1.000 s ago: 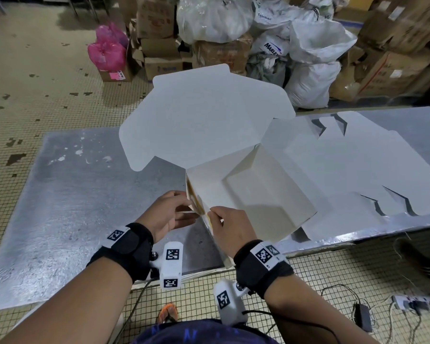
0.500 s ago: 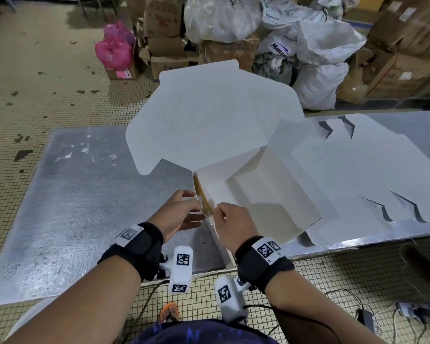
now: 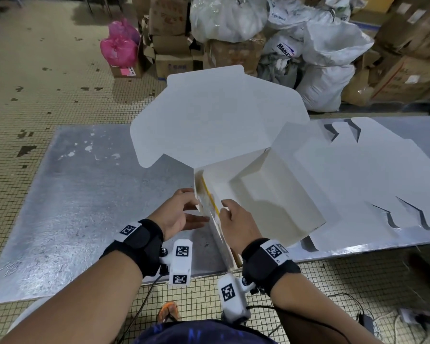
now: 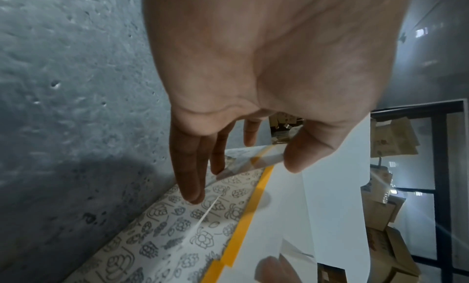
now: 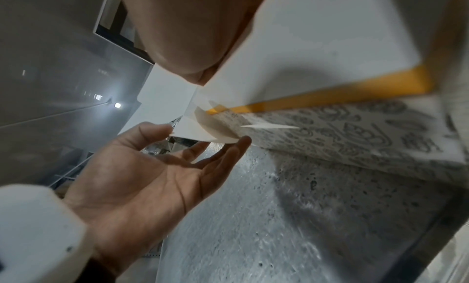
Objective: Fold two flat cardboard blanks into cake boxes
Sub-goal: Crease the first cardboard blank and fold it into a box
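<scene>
Head view: high above the half-folded box [image 3: 258, 194], looking forward and down across the worktop [image 3: 72, 207], stacked cartons beyond. Left wrist view: close beside the box's printed wall [image 4: 177, 237], facing along the left hand [image 4: 253, 76]. Right wrist view: close beside that wall [image 5: 355, 130], facing the left hand [image 5: 142, 173]; all three share the wall's yellow stripe [image 3: 210, 196].

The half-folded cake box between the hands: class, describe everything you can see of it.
The half-folded cake box is thin white card, plain inside, printed outside with grey line drawings and a yellow band. Its walls stand up; the lid panel tilts back, open. It rests on the grey metal sheet. The left hand touches a corner tab with straight fingers; the right hand grips the near wall.
</scene>
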Motion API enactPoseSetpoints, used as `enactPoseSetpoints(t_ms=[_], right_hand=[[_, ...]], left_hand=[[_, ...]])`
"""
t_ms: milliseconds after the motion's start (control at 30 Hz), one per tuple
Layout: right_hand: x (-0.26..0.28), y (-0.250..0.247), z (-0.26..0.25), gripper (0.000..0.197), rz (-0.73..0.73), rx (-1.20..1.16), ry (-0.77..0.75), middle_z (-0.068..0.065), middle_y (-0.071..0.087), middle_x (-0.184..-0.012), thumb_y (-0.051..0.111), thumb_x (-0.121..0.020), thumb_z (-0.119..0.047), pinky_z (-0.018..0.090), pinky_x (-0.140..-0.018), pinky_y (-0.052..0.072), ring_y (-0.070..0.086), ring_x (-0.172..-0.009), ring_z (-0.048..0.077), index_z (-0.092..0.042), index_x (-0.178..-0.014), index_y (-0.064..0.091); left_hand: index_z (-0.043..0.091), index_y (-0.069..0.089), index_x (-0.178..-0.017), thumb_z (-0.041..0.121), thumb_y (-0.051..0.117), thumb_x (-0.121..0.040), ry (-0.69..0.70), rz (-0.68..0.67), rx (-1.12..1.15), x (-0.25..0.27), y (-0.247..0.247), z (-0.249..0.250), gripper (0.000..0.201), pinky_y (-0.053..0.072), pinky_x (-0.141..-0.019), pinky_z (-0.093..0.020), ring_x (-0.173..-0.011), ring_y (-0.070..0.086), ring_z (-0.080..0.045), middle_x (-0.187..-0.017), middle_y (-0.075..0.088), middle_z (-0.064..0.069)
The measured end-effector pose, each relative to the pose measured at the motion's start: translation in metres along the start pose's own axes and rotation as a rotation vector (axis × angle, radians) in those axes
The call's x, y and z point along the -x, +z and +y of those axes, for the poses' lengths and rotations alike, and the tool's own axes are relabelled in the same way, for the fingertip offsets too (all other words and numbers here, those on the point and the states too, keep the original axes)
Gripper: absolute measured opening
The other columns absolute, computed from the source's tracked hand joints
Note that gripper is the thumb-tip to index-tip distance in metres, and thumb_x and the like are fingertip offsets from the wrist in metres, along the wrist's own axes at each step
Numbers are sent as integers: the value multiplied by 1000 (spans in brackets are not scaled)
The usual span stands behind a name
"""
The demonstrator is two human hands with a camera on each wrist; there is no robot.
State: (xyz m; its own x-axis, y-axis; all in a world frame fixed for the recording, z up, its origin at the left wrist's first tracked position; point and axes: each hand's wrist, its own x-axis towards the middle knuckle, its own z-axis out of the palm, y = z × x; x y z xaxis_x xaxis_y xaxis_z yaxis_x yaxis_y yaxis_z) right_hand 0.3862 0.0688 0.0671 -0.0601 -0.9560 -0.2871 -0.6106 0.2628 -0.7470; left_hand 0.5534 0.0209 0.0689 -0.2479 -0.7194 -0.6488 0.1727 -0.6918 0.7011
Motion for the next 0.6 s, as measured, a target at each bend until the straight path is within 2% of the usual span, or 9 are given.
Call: enactPoseSetpoints(t_ms=[33,67,100,200,367,500,600], right_hand=[[0,-1,-2,23,-40,-12,24,-6,60,-79,39,-100,-22,26,-71,39,55,-72,14,-25,-116,56],[-1,-2,-5,29,-79,-27,43,-6,62,-82,41,-100,-24,26,-70,41,58,-72,13,-25,-127,51],[-2,-4,-6,31,-108,-40,60,-6,63,-83,44,-99,-26,25,-68,43,59,-70,11,-25,-130,48],[-7,-6,-10,31,-152,-84,112,-6,61,-82,48,-99,-28,22,-60,42,55,-63,9,-26,-130,46],[-10,-6,-16,37,-223,-107,166,-6,57,-82,40,-102,-23,22,-58,41,52,-61,9,-24,-138,39],[-10,-8,-19,42,-249,-95,169,-7,53,-77,32,-102,-17,15,-48,37,50,-60,8,-21,-144,30],[-9,-9,-21,43,-268,-90,160,-8,52,-79,30,-103,-15,10,-43,34,49,-61,6,-20,-146,27]], left_hand=[[13,49,-128,5,49,-95,-5,-8,0,1,2,0,35,54,-91,-52,-104,63,-56,-108,58,-16],[13,48,-129,5,49,-94,-9,-15,-4,1,3,0,36,53,-92,-53,-103,64,-55,-112,60,-18],[13,48,-130,5,49,-94,-11,-20,-9,1,4,-1,37,53,-92,-53,-100,66,-53,-116,60,-20],[15,47,-131,6,50,-94,-8,-30,-17,0,5,-4,39,55,-89,-52,-92,69,-46,-119,61,-19],[18,49,-130,10,52,-93,-10,-32,-22,-3,0,-6,37,54,-91,-53,-92,69,-42,-114,65,-16],[10,54,-125,5,53,-94,48,11,-34,-6,-3,-6,31,51,-97,-45,-80,64,-22,-81,70,-2],[7,59,-115,2,51,-95,73,15,-20,-7,-3,-4,23,53,-100,-43,-83,65,-24,-80,71,-3]])
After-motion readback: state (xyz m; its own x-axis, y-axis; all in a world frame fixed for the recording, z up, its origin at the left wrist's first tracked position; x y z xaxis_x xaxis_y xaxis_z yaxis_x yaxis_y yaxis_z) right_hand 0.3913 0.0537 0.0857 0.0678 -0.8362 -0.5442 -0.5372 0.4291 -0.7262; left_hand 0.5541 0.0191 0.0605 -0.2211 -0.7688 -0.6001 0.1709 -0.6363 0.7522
